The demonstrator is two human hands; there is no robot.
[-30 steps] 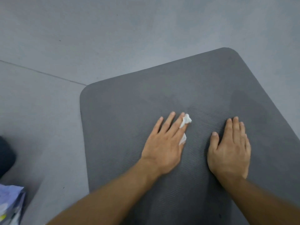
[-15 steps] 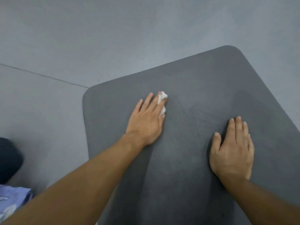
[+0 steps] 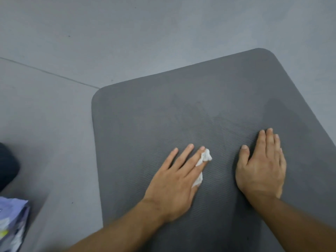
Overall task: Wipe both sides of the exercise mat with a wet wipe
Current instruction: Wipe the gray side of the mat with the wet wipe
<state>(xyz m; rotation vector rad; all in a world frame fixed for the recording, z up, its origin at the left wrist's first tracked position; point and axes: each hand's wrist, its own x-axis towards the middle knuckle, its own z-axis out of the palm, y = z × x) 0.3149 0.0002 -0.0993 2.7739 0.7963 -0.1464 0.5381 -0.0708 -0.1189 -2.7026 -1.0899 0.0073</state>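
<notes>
White tissue of the wet wipe point(image 3: 206, 157) is pressed flat against the exercise mat point(image 3: 181, 106) under the left hand point(image 3: 174, 180). The fingers are held straight and spread rather than curled round it, and a crumpled corner shows beside the forefinger. The right hand point(image 3: 261, 166) is laid open just beside it, palm down with fingers together, and is kept where it was half a second ago, so the mat is judged to be braced against sliding.

Half a second ago the left hand was stretched further out and away from the right hand, towards the mat's far corner on that side. It is now drawn back, close to where it was a second ago. One full out-and-back stroke is therefore judged to be complete. Faint darker streaks, read as damp trails, are seen on the mat beyond the fingertips of both hands.

Only the upward face is being treated. Much of that face beyond the hands looks unstreaked, and whether the underside has been wiped cannot be told, so the task is judged far from finished.

Outside the left hand, on the grey floor point(image 3: 109, 33), a pale printed packet point(image 3: 12, 224) is cut off by the frame, with a dark shape point(image 3: 7, 164) beyond it that cannot be identified.
</notes>
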